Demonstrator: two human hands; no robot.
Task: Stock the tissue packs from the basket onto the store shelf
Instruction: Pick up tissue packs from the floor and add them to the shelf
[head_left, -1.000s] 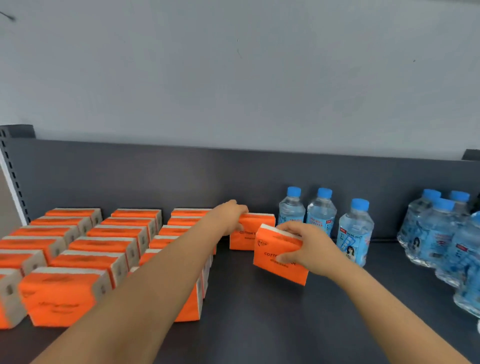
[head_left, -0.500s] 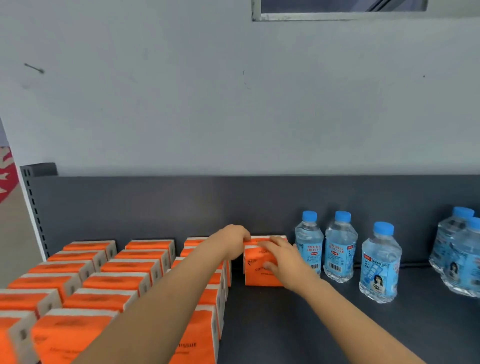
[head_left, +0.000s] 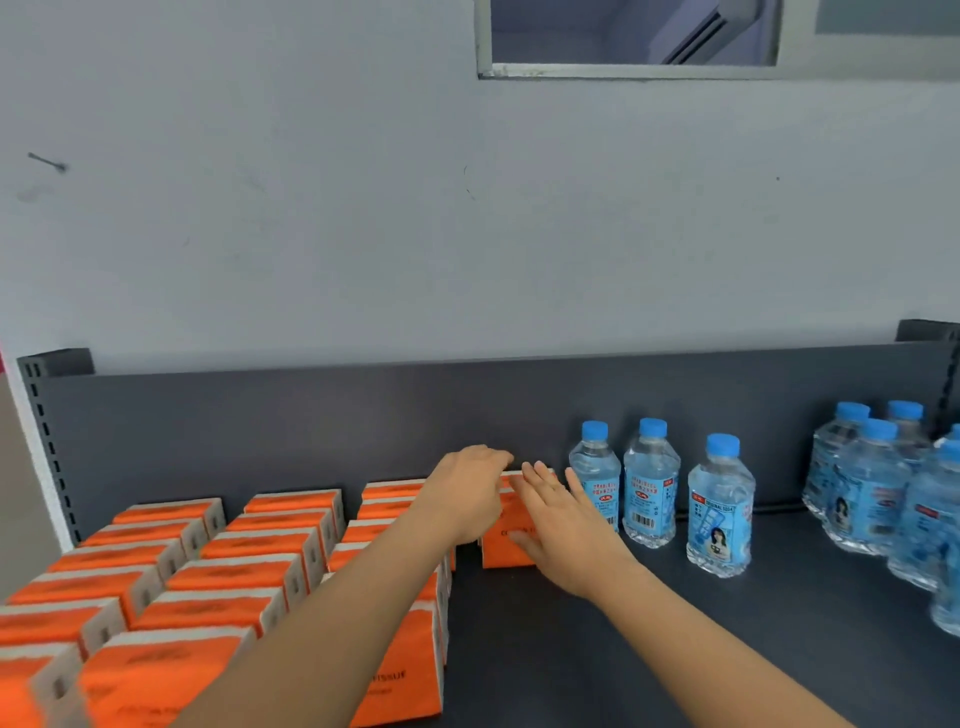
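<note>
Rests left hand (head_left: 470, 491) atop orange rectangular tissue pack (head_left: 497, 553), grip unclear. Holds right hand (head_left: 561, 525) wide open before it

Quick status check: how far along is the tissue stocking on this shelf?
Done: three rows of orange tissue packs fill the left of the shelf. In hand: a fourth-row pack stands at the back beside the water bottles, left hand curled over its top, right hand open before it. Left: that row's front is bare; the basket is out of view, so the remaining count is unknown.
</note>
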